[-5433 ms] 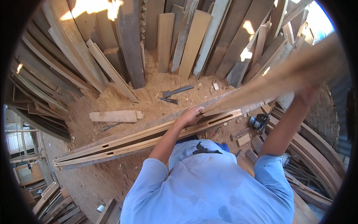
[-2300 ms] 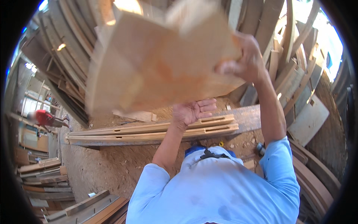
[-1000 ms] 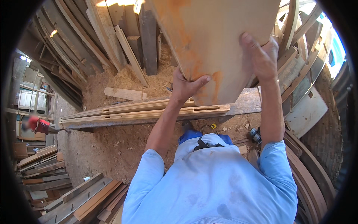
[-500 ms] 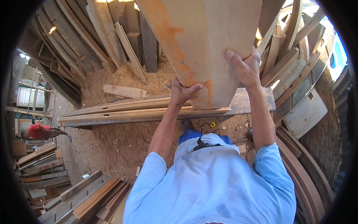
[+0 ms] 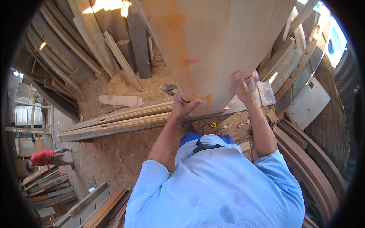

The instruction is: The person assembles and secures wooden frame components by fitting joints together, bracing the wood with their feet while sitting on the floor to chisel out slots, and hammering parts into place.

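A wide, pale wooden panel (image 5: 216, 45) with an orange-brown stain down its left side stands tilted in front of me, its top beyond the upper edge of the picture. My left hand (image 5: 184, 106) grips its lower left edge, thumb on the near face and fingers hidden behind. Higher up, my right hand (image 5: 246, 86) clasps the right edge, thumb also on the near face. Beneath the panel lie long, narrow wooden strips (image 5: 125, 121), stacked lengthwise on a wooden bench (image 5: 267, 93).
Boards lean upright at the far left (image 5: 95, 34) and right. Sawdust and an offcut (image 5: 121, 100) lie behind the bench. A yellow tape measure (image 5: 213, 124) rests on the ground near my feet. A person in red (image 5: 42, 157) bends by stacked lumber at left.
The panel's lower end and both hands have shifted slightly, with the left hand a little lower and the right hand lower too. The person in red has bent over.
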`<state>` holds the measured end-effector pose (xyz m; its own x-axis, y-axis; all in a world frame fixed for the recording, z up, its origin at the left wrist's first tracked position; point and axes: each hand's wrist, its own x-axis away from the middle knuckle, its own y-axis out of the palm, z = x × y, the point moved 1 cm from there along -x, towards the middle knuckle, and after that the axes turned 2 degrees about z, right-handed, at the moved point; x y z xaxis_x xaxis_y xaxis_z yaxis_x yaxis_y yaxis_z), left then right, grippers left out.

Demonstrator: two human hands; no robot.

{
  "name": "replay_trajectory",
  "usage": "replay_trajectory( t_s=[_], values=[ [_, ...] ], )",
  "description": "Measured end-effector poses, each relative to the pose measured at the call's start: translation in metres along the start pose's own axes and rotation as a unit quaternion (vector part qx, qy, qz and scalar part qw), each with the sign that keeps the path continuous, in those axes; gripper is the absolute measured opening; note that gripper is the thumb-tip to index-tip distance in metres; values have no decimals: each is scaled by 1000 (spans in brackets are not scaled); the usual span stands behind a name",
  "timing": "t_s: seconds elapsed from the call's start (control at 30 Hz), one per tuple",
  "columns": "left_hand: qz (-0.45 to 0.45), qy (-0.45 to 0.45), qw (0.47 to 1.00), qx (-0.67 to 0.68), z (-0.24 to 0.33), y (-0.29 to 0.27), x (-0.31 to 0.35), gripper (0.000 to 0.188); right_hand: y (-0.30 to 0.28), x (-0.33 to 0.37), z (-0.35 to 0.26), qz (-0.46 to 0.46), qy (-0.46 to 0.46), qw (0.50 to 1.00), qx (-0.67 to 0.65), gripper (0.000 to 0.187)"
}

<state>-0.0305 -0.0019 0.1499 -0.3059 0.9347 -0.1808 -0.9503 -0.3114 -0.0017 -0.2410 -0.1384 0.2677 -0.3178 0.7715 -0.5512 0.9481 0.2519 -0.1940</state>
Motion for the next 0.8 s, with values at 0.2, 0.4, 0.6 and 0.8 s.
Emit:
replay_trajectory(
  t_s=[0.2, 0.4, 0.6, 0.8],
  values=[
    [-166, 99, 935, -297, -34, -21, 11, 41, -8, 3, 2, 11, 16, 999, -40, 56],
    [-173, 6, 938, -299, -143, -28, 42, 43, -7, 4, -1, -20, 37, 995, -95, 50],
    [-130, 68, 928, -342, -163, -18, 49, 45, -11, 2, 3, -35, 23, 996, -75, 48],
    [-114, 15, 921, -373, -172, -22, 55, 44, -16, -2, 7, -14, 11, 999, -43, 47]
  ],
)
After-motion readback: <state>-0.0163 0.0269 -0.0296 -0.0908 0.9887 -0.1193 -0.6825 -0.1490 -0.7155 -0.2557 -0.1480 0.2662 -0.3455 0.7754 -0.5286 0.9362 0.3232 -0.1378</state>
